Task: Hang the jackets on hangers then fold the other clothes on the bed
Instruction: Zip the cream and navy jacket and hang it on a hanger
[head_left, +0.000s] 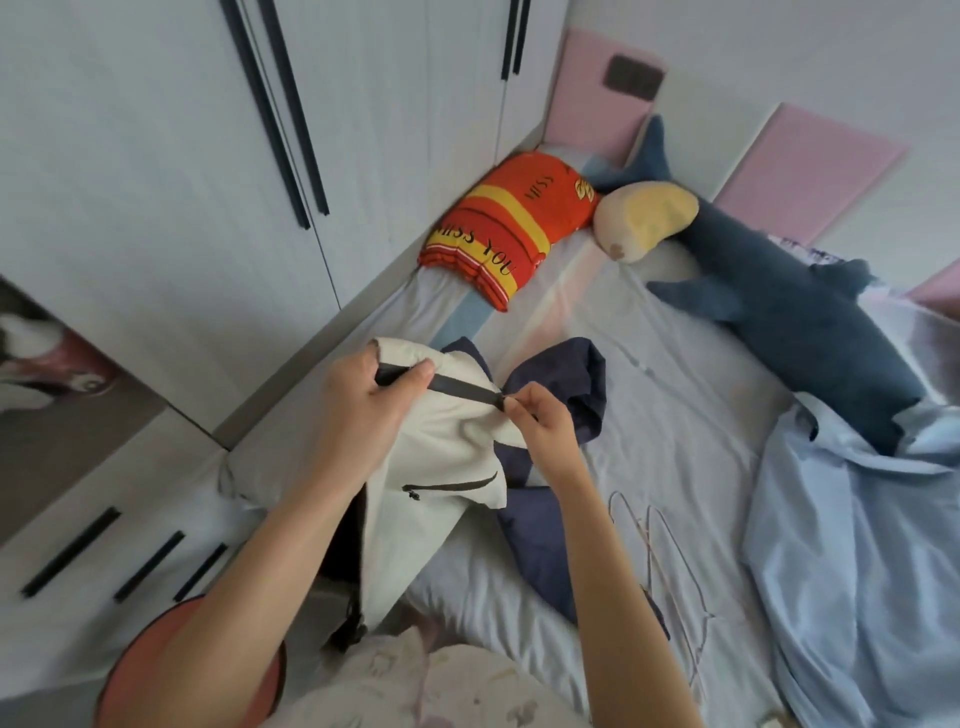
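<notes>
I hold a white jacket (441, 457) with dark zippers above the bed's near left side. My left hand (363, 400) grips its upper edge, thumb on the dark zipper strip (447, 391). My right hand (540, 421) pinches the other end of that strip. Under the jacket lies a navy garment (550, 525) on the bed sheet (675, 415). Thin wire hangers (654, 551) lie on the sheet to the right of my right arm. A light blue shirt (852, 545) is spread at the right.
An orange and yellow pillow (509, 223) and a blue shark plush (769, 291) lie at the head of the bed. White wardrobe doors (156, 156) with dark handles stand close on the left. A round orange object (156, 670) sits at bottom left.
</notes>
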